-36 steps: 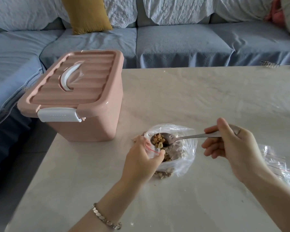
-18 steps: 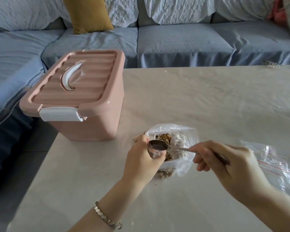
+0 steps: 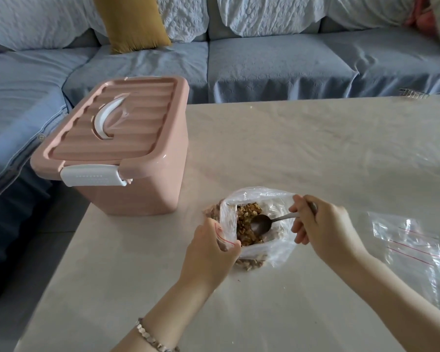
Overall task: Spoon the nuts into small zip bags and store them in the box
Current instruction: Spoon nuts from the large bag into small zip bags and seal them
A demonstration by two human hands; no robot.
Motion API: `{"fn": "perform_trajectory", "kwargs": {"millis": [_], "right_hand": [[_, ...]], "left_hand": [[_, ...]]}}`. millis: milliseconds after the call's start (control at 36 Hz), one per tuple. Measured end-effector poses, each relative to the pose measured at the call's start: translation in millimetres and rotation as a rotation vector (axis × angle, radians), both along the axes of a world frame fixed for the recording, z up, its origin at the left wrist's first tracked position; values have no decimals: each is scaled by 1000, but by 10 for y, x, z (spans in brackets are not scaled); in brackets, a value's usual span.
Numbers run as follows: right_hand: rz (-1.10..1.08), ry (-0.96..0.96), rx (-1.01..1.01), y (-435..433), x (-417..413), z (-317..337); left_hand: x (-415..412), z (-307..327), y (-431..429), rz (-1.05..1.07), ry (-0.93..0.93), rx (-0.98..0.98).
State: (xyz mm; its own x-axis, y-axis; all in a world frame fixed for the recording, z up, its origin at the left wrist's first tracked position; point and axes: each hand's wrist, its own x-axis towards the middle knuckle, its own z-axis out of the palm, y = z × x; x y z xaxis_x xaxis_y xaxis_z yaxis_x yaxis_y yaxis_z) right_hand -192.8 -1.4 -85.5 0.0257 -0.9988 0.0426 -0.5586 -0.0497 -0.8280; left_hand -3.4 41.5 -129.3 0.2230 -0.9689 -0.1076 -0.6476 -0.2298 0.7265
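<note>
Right now left grip is curled tight on the red-striped mouth edge of the zip bag, thumb and fingers pinching the plastic, mouth held open. Right grip is closed narrow round the spoon handle, fingers wrapped. The spoon bowl sits down inside the bag, between the two grips, touching the nuts. The bag stands on the bench. Pink box, lid on and white latch down, sits beyond and left of the left grip, apart from it. Empty bags lie flat just right of the right grip.
</note>
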Motion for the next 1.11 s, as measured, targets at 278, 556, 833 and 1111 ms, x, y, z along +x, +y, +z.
{"fn": "perform_trajectory", "kwargs": {"millis": [278, 556, 833, 1111], "right_hand": [[-220, -510, 409, 72, 40, -342], [-340, -699, 470, 163, -205, -310], [-318, -629, 311, 2, -369, 162], [-122, -441, 290, -173, -162, 617]], "left_hand": [[5, -8, -10, 3, 80, 23], [67, 33, 30, 20, 38, -113], [-10, 53, -18, -48, 34, -196], [-63, 54, -27, -74, -11, -245]]}}
